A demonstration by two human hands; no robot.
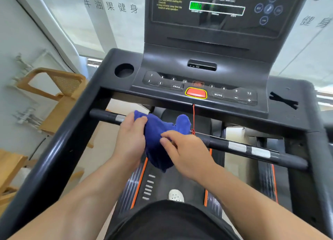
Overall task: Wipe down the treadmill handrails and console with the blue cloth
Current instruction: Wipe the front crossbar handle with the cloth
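Note:
The blue cloth (158,135) is bunched over the middle of the black crossbar handrail (252,149), which has silver sensor bands. My left hand (129,137) grips the cloth's left side, thumb on top. On its right side rests my right hand (183,149), fingers pinching the fabric. Above them lies the dark console (198,73) with its button row, a red stop key (196,92) and a lit green display. The left side handrail (59,146) runs toward me; the right side handrail (313,140) is at the frame's edge.
A red safety cord (193,117) hangs from the stop key down to the crossbar beside the cloth. A round cup holder (124,70) sits at the console's left. Wooden chairs (54,95) stand left of the treadmill. My white shoe (175,195) is on the belt.

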